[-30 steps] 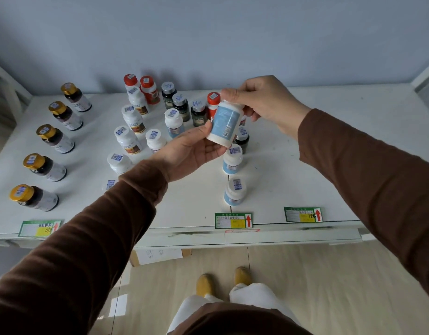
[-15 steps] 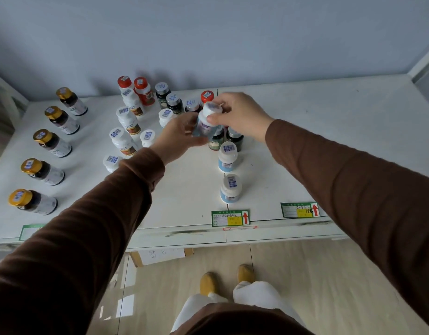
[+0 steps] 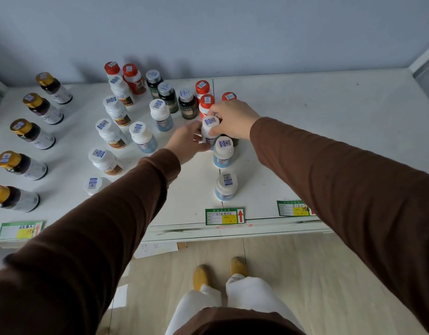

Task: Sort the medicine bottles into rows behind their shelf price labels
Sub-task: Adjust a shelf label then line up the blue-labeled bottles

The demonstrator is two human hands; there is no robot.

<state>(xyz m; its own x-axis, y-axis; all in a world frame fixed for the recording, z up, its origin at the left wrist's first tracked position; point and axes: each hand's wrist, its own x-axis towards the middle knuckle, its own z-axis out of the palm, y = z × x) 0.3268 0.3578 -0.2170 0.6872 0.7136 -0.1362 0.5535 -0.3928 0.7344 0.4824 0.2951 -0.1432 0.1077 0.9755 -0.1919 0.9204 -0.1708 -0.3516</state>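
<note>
A white-capped bottle with a blue label [image 3: 210,128] stands upright on the white shelf [image 3: 305,141], third in a row behind the middle price label [image 3: 224,216]. My right hand [image 3: 232,118] grips its cap from above. My left hand [image 3: 188,142] holds its body from the left. In front of it stand two matching bottles, one in the middle of the row [image 3: 223,152] and one at the front [image 3: 226,186].
Gold-capped dark bottles [image 3: 22,164] form a row on the left behind a price label [image 3: 20,229]. White, black and red-capped bottles [image 3: 133,78] cluster at the back centre. A third price label [image 3: 294,208] sits at the front right, partly under my right sleeve.
Both hands carried the blue-labelled bottle from mid-air down and away onto the shelf, setting it upright behind the two matching bottles.
</note>
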